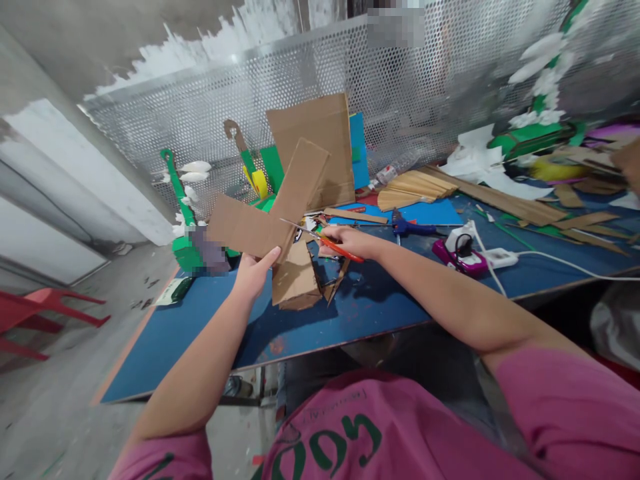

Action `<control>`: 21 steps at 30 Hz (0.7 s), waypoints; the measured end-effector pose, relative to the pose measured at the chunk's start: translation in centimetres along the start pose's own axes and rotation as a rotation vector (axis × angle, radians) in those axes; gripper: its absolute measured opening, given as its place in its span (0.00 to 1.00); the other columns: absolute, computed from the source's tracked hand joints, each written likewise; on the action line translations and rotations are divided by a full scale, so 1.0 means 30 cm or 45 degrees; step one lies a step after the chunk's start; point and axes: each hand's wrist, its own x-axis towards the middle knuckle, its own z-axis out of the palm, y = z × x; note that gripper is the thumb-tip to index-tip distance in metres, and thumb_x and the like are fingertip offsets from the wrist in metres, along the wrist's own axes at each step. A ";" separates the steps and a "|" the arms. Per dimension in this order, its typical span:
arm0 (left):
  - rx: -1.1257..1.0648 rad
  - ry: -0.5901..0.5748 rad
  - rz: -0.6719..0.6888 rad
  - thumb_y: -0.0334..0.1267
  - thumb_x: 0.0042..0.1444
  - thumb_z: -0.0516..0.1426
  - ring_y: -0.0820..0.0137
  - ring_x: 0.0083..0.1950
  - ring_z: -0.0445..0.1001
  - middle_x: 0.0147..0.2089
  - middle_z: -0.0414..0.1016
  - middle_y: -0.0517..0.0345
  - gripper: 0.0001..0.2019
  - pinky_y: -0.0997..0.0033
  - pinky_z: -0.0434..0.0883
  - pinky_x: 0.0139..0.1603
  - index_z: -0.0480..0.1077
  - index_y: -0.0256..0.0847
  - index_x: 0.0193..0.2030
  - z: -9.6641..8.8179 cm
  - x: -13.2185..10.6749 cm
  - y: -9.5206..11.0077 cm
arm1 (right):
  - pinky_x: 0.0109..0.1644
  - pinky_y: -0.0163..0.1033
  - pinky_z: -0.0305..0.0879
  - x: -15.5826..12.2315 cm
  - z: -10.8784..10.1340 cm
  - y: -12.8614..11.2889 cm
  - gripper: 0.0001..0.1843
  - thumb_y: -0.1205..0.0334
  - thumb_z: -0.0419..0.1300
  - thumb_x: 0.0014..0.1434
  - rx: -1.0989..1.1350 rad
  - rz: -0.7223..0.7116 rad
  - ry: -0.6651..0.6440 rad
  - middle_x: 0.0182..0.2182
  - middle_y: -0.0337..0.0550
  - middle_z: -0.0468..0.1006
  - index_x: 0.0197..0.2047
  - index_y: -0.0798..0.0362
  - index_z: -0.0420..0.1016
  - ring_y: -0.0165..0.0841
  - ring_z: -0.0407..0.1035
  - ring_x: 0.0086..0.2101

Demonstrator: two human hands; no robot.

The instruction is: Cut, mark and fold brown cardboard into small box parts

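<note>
My left hand (255, 272) grips a piece of brown cardboard (245, 227), its thumb pressed on the front face. The cardboard has two arms, one pointing left and one up to the right. In my right hand (345, 241) is a pair of scissors with orange handles (341, 248). The blades lie across the cardboard near where its arms meet; whether they are cutting in, I cannot tell. Below the held piece, a folded cardboard block (299, 280) rests on the blue table (200, 320).
A large cardboard sheet (325, 127) leans against the perforated metal panel (200, 100). Rightward lie a blue glue gun (413, 227), a purple power adapter (460, 257) with white cord, and cardboard strips (500, 193). A green stand with white pieces (187, 253) is at the left.
</note>
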 end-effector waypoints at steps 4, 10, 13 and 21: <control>0.012 0.009 -0.019 0.50 0.52 0.77 0.53 0.59 0.85 0.59 0.87 0.44 0.27 0.56 0.81 0.61 0.81 0.42 0.54 0.005 -0.002 0.008 | 0.42 0.39 0.57 -0.002 0.000 -0.008 0.24 0.36 0.65 0.66 -0.022 -0.017 0.005 0.35 0.40 0.74 0.43 0.50 0.75 0.36 0.65 0.36; 0.038 0.010 -0.004 0.51 0.51 0.77 0.53 0.59 0.85 0.58 0.87 0.43 0.28 0.55 0.81 0.61 0.81 0.41 0.55 0.007 -0.006 0.013 | 0.41 0.38 0.57 0.002 0.004 0.002 0.25 0.34 0.63 0.68 -0.051 -0.022 -0.005 0.36 0.39 0.74 0.42 0.50 0.74 0.35 0.65 0.37; 0.064 0.003 -0.009 0.51 0.51 0.77 0.53 0.57 0.86 0.57 0.87 0.43 0.27 0.56 0.82 0.59 0.81 0.41 0.53 0.005 -0.006 0.013 | 0.40 0.38 0.55 0.003 0.005 0.009 0.27 0.32 0.63 0.67 -0.052 -0.017 -0.012 0.35 0.38 0.73 0.41 0.50 0.73 0.34 0.64 0.35; 0.111 -0.008 0.033 0.54 0.52 0.77 0.52 0.58 0.86 0.56 0.88 0.43 0.26 0.54 0.81 0.62 0.83 0.40 0.52 0.005 -0.002 0.013 | 0.37 0.38 0.49 -0.001 0.006 -0.010 0.28 0.32 0.65 0.65 -0.139 0.027 0.034 0.30 0.35 0.70 0.37 0.51 0.73 0.31 0.62 0.31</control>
